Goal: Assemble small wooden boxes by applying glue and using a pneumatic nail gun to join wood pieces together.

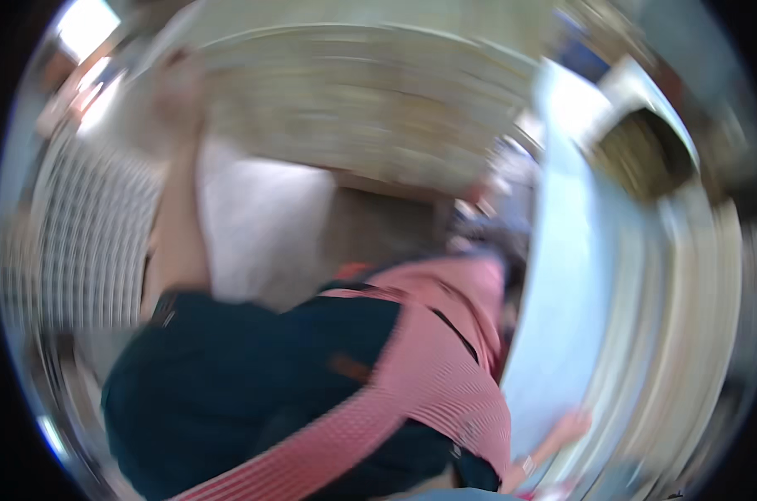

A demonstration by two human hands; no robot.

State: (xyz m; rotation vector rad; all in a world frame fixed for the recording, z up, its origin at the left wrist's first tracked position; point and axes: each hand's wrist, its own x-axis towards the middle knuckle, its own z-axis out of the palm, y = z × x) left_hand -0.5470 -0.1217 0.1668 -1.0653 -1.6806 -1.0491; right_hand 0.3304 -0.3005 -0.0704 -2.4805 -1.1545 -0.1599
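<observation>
My left hand reaches forward at the upper left, its arm stretched out. It is nearest to a broad pale, layered block or stack; whether it touches it I cannot tell, and motion smears its fingers. At the lower right my right hand is at the edge of a long pale blue-white surface. Its fingers are too blurred to show a grip, and no held thing can be made out.
A white sheet-like patch lies beyond my dark green and pink clothing. To the left stands a pale ribbed panel. A dark-rimmed brownish container sits at the upper right, above long pale layers.
</observation>
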